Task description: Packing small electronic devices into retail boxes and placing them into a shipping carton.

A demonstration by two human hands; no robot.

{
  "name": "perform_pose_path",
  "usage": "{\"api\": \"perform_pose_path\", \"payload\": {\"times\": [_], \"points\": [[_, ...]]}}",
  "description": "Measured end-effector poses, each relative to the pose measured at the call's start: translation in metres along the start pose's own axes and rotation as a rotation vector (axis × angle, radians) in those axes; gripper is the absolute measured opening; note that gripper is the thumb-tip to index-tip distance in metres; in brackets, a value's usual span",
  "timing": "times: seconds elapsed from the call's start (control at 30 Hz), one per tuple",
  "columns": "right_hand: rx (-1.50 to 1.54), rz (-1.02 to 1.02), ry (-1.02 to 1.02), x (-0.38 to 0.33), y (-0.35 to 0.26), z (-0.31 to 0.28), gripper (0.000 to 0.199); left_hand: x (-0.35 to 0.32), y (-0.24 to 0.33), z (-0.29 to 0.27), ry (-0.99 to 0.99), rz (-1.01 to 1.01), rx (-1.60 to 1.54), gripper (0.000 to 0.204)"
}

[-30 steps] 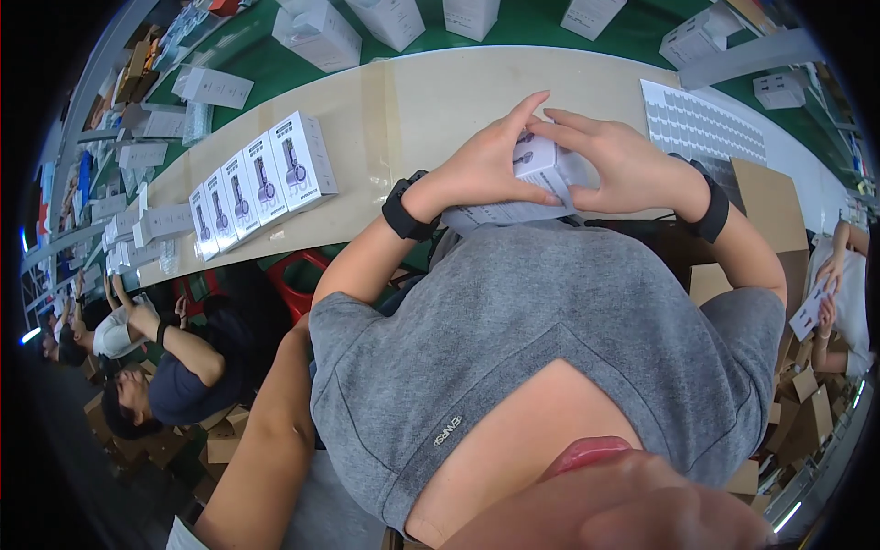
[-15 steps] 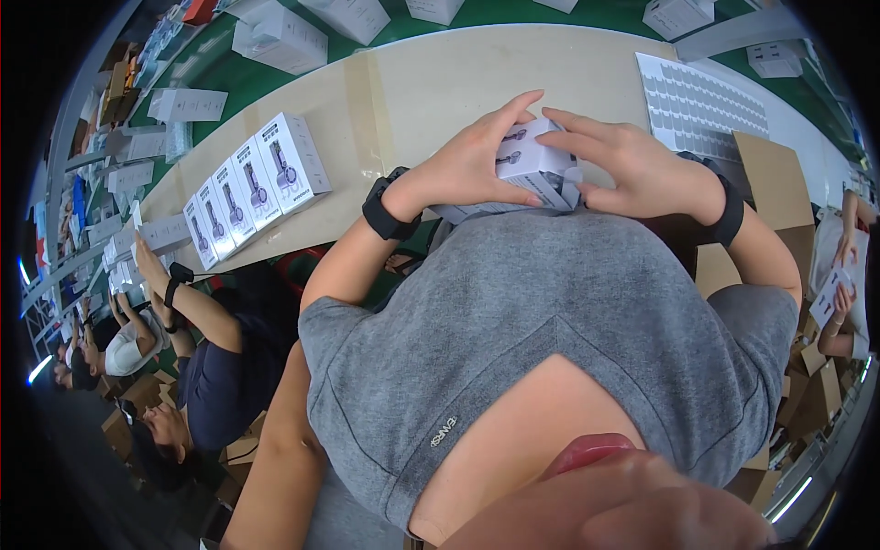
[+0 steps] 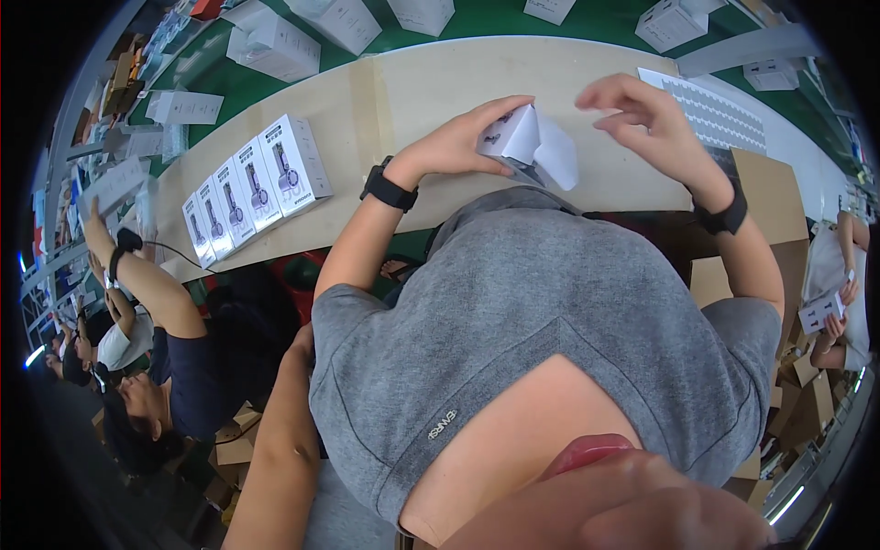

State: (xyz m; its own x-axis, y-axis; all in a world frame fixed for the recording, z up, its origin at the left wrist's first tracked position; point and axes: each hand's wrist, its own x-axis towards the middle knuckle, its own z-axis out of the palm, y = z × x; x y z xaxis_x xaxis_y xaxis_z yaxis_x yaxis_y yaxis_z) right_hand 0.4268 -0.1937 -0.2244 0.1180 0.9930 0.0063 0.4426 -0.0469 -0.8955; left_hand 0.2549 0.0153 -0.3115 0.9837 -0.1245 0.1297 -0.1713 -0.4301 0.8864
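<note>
Over the light tabletop my left hand (image 3: 456,142) is closed round a white carton (image 3: 513,137) with dark printed pictures. The carton lies tilted, and an end flap (image 3: 555,154) stands out on its right side. My right hand (image 3: 637,119) is lifted to the right of the carton, apart from it. Its fingers are bent, loosely spread and slightly blurred, with nothing visible between them. To the left, several matching white boxes (image 3: 291,168) with pictures of a handheld device stand in a neat slanting row.
A sheet of pale stickers (image 3: 710,112) lies at the table's right end, by an open brown cardboard box (image 3: 770,197). Beyond the table (image 3: 431,82), white cartons (image 3: 335,23) sit on a green surface (image 3: 495,18). At the left a co-worker's arm (image 3: 165,284) lifts a white box (image 3: 115,183).
My right hand has let go of the carton and moved up and right. The carton's end flap now stands open. The co-worker at the left has raised a box.
</note>
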Motion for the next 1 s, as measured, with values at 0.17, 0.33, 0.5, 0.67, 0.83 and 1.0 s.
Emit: {"api": "perform_pose_path", "payload": {"times": [0.17, 0.33, 0.5, 0.67, 0.83, 1.0], "points": [[-0.576, -0.296, 0.098, 0.003, 0.007, 0.044, 0.040, -0.002, 0.013, 0.013, 0.029, -0.034, 0.290, 0.089], [-0.322, -0.116, 0.112, 0.012, 0.021, 0.033, 0.037, -0.016, 0.023, 0.009, 0.078, -0.086, 0.371, 0.083], [0.365, 0.190, 0.173, 0.052, 0.052, 0.028, 0.034, -0.007, 0.048, 0.013, 0.150, -0.326, 0.468, 0.067], [0.204, 0.132, 0.342, 0.075, 0.060, 0.031, 0.028, -0.010, 0.032, 0.011, 0.335, -0.369, 0.441, 0.048], [-0.689, -0.768, 0.346, 0.039, 0.006, 0.055, 0.026, -0.016, 0.019, -0.004, 0.448, -0.468, 0.100, 0.036], [-0.852, -0.772, 0.006, 0.036, 0.028, 0.060, 0.028, -0.017, 0.018, -0.001, 0.583, -0.424, 0.273, 0.033]]}}
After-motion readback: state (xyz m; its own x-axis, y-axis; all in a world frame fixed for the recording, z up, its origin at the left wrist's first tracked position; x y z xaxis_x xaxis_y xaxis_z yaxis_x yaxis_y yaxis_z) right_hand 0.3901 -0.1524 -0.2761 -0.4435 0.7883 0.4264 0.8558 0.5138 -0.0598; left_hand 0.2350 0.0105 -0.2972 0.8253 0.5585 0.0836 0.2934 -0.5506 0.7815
